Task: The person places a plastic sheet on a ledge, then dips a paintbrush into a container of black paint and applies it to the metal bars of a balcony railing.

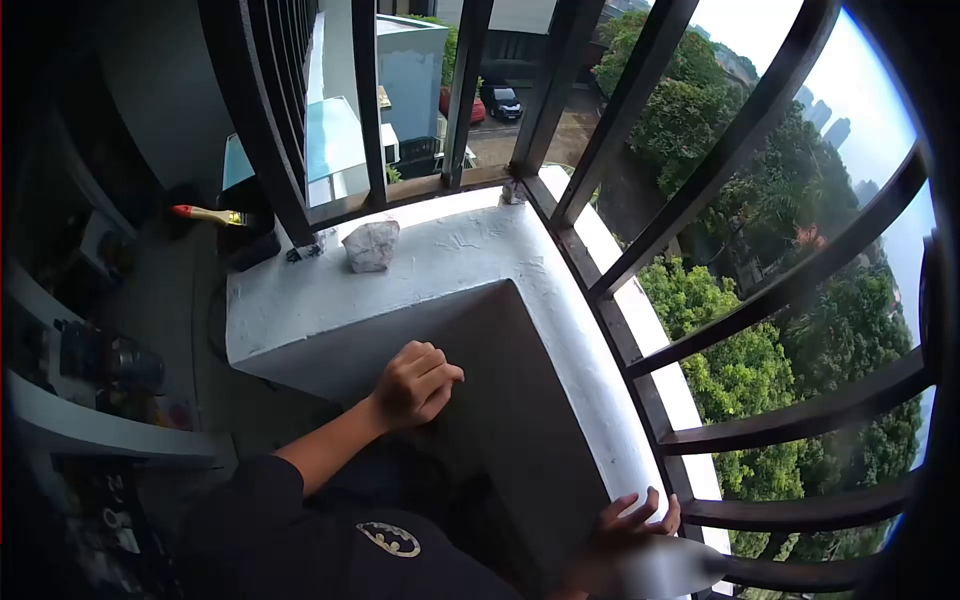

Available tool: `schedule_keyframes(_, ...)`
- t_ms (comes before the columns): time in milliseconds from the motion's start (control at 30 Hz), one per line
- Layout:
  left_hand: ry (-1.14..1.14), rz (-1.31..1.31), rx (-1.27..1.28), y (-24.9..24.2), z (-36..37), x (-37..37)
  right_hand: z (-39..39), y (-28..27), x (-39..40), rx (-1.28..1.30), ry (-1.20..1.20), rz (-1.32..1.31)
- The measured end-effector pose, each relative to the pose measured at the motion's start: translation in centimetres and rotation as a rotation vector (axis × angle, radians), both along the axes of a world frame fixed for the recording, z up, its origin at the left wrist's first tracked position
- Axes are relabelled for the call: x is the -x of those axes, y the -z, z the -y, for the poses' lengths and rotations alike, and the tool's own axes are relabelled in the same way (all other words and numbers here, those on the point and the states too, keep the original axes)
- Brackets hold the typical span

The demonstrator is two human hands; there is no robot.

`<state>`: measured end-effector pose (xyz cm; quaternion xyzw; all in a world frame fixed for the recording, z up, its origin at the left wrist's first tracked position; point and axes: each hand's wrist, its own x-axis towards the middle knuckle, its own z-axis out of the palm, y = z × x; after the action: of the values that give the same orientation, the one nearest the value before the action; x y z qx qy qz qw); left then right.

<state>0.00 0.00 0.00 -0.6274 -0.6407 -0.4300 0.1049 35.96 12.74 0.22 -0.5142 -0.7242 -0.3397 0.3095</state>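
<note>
My left hand [418, 384] is held in front of the inner face of the white ledge [450, 245], its fingers curled together; no object shows in it. My right hand [635, 525] is at the lower right, fingers apart, over the ledge's right arm beside the dark railing [672, 440]. A blurred grey patch covers part of that hand. On the ledge near the left corner sits a crumpled whitish lump [371, 246]. A paintbrush [212, 215] with a red-tipped yellow handle lies across a dark container at the left.
Dark metal bars rise from the outer edge of the ledge and curve round to the right. Beyond them are trees [735, 370], buildings and a parked dark car [501, 101]. Shelves with assorted items stand in shadow at the left.
</note>
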Motion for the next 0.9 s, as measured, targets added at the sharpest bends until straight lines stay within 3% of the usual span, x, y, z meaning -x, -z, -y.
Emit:
schedule_keyframes(67, -0.184, -0.012, -0.049, 0.7, 1.6, -0.2, -1.6, 0.2, -2.5, -0.011, 0.002, 0.039)
schedule_keyframes(100, -0.209, -0.077, -0.054, -1.8, 5.1, 5.8, 0.4, 0.8, 2.5, -0.011, -0.024, -0.025)
schedule_keyframes(300, -0.612, -0.129, -0.186, -3.4, 11.9, 9.0, 0.7, 0.0, 1.6, 0.016, 0.085, -0.023)
schedule_keyframes(433, -0.779, 0.011, -0.21, -2.6, 14.1, 10.7, 1.9, -1.6, 3.4, -0.017, 0.093, -0.058)
schedule_keyframes(500, -0.81, 0.039, -0.238, -1.7, 14.5, 11.0, 2.0, -1.1, 3.6, -0.03, 0.179, -0.028)
schedule_keyframes(567, -0.878, 0.323, -0.268, -1.6, 14.5, 11.2, 2.3, -1.5, 4.0, -0.034, 0.192, -0.023)
schedule_keyframes(700, -0.84, 0.436, -0.414, -1.6, 14.0, 12.2, 2.4, -1.5, 4.1, -0.125, 0.164, 0.001)
schedule_keyframes(733, -0.838, 0.447, -0.424, -1.8, 13.9, 12.3, 2.0, -1.3, 3.8, -0.199, 0.053, -0.058)
schedule_keyframes(833, -0.799, 0.456, -0.492, -1.1, 13.9, 12.4, 2.1, -1.0, 4.2, -0.148, 0.04, -0.203)
schedule_keyframes(900, -0.826, 0.431, -0.499, -1.0, 13.9, 11.9, 1.6, -0.6, 4.2, -0.262, 0.089, -0.093)
